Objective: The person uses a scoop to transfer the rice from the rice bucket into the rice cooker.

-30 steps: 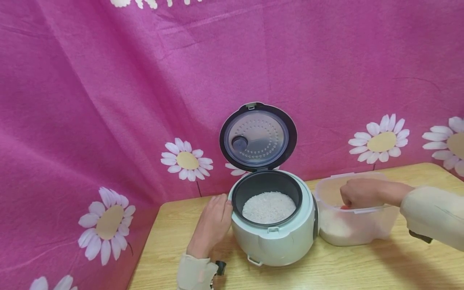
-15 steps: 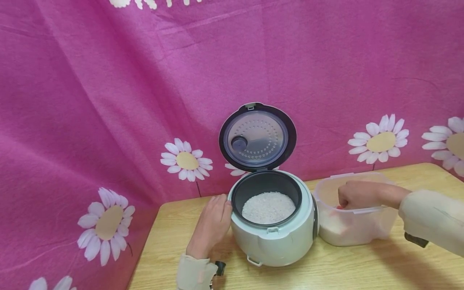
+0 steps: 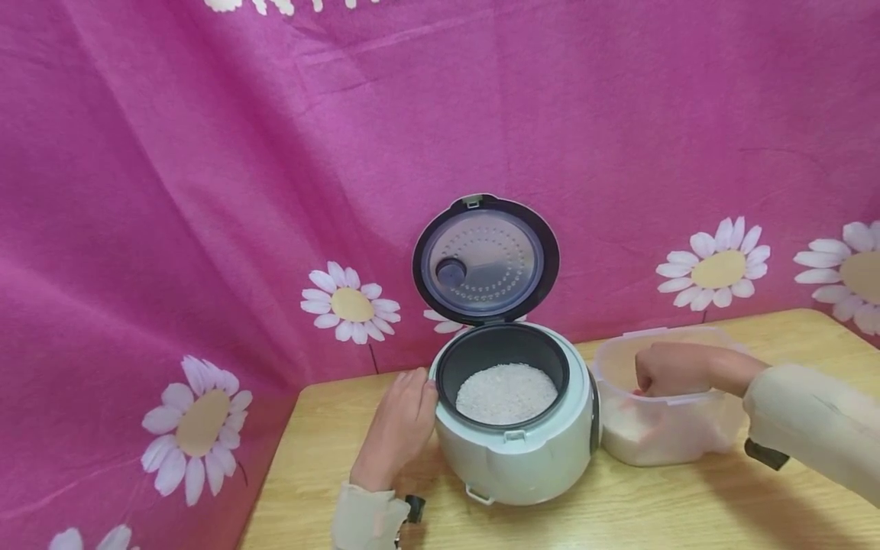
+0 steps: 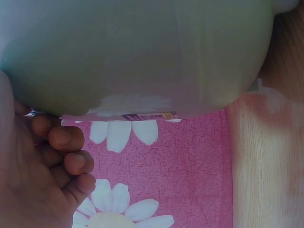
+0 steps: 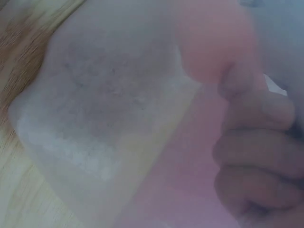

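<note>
A pale green rice cooker (image 3: 512, 470) stands with its lid (image 3: 491, 244) raised, and white rice (image 3: 506, 393) lies in its dark inner pot. My left hand (image 3: 397, 428) rests against the cooker's left side, fingers up near the rim; the left wrist view shows the fingers (image 4: 71, 137) loosely bent beside the body. On the right, my right hand (image 3: 674, 370) reaches down into a translucent plastic container (image 3: 694, 435) of rice. It grips a red scoop-like thing (image 5: 213, 42), mostly hidden in the head view and blurred through the container wall in the right wrist view.
The container stands close against the cooker's right side on a light wooden table (image 3: 316, 458). Behind both hangs a magenta cloth (image 3: 344, 153) printed with white daisies. The upright lid is near this cloth.
My right hand has shifted slightly left inside the container, and its forearm has moved left too. The left hand stays at the cooker. The whole head view has drifted a little.
</note>
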`<state>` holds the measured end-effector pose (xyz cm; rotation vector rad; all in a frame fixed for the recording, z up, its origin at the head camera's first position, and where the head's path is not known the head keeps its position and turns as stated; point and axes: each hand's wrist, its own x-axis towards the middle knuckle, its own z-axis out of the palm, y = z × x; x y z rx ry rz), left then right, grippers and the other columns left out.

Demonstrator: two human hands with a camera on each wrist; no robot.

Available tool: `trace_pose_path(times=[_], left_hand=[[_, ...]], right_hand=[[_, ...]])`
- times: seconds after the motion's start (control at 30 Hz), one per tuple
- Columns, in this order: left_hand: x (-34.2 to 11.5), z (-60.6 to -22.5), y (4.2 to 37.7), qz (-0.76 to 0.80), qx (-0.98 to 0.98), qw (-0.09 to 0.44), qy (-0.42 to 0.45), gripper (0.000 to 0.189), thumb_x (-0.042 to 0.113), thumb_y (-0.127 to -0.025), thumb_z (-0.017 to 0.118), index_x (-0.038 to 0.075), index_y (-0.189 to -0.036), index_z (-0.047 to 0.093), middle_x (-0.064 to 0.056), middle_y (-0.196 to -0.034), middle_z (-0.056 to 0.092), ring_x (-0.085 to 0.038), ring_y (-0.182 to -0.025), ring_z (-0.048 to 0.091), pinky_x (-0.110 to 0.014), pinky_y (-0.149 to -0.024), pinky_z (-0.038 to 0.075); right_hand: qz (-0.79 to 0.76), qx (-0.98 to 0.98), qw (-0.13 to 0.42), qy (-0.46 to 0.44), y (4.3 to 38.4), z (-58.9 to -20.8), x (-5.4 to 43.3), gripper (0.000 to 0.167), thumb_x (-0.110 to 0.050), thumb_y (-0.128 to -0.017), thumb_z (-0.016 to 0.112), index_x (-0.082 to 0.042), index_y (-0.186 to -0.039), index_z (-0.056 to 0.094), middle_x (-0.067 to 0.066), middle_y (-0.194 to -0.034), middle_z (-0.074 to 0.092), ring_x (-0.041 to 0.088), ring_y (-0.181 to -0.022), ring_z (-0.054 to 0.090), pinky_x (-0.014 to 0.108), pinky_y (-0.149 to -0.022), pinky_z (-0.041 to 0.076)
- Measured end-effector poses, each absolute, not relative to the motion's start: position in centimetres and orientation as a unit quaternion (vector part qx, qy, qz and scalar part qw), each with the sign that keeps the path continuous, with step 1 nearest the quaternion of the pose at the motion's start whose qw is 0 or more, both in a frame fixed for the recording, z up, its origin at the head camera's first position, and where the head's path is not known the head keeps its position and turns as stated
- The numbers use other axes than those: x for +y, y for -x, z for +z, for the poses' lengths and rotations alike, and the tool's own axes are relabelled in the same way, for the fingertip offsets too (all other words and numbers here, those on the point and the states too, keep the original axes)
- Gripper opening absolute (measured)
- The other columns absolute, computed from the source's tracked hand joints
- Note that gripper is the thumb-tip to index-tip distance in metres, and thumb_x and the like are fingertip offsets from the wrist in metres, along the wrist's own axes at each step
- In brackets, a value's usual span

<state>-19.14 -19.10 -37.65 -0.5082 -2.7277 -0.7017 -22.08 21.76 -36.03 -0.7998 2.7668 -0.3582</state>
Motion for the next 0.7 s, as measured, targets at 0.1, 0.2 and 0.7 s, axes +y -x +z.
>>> trace_pose_path(times=[0.1, 0.2, 0.7], left_hand=[[-19.03, -37.69, 19.17, -0.244, -0.943, 0.139, 0.177, 0.020, 0.026, -0.108, 0.043, 0.013, -0.110, 0.059, -0.001, -0.100, 0.063, -0.016, -0.098, 0.053, -0.038, -0.093, 0.055], [-18.97, -37.74, 19.13, -0.244, -0.944, 0.133, 0.178, 0.021, 0.026, -0.108, 0.043, 0.013, -0.110, 0.059, -0.001, -0.101, 0.063, -0.015, -0.098, 0.053, -0.039, -0.094, 0.055], [-19.24, -37.93, 19.41, -0.212, -0.929, 0.210, 0.221, 0.016, 0.016, -0.105, 0.046, 0.010, -0.093, 0.055, -0.003, -0.084, 0.056, -0.019, -0.088, 0.054, -0.035, -0.083, 0.051]], right_hand=[[-0.134, 0.944, 0.123, 0.275, 22.06, -36.09, 21.90, 0.028, -0.015, -0.082, 0.069, -0.022, -0.058, 0.057, -0.017, -0.057, 0.031, -0.001, -0.054, 0.032, 0.018, -0.053, 0.024], [-0.142, 0.942, 0.124, 0.277, 22.13, -36.11, 22.04, 0.032, -0.017, -0.085, 0.069, -0.023, -0.057, 0.055, -0.017, -0.056, 0.031, -0.002, -0.053, 0.031, 0.018, -0.052, 0.023], [-0.156, 0.944, 0.122, 0.266, 22.41, -36.05, 22.07, 0.042, -0.025, -0.092, 0.069, -0.023, -0.055, 0.049, -0.017, -0.055, 0.030, -0.001, -0.052, 0.028, 0.019, -0.052, 0.019]])
